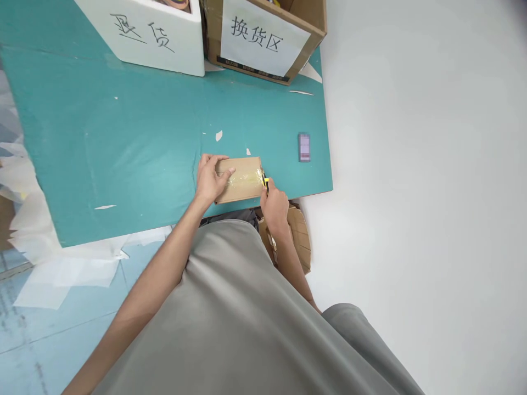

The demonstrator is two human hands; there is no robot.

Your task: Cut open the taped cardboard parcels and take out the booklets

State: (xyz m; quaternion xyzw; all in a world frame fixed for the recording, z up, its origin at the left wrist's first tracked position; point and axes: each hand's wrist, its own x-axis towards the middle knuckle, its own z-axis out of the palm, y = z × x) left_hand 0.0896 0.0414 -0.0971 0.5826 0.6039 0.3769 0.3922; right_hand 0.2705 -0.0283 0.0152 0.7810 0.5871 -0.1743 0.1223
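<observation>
A small flat cardboard box [244, 189] with clear tape across its top lies near the front edge of the green table. My left hand [212, 178] grips the box at its left end, thumb on top and fingers along the far side. In my right hand [275, 206] is a yellow and black utility knife [267, 183], held against the right end of the box where the tape wraps over. The fingers of that hand are wrapped round the handle; the blade is too small to make out.
At the table's back stand a white foam box [160, 41] and an open cardboard carton [263, 41], both with handwritten signs. A phone [304, 147] lies to the right on the table [135, 142]. Paper scraps lie about. A white wall [424, 164] borders the right side.
</observation>
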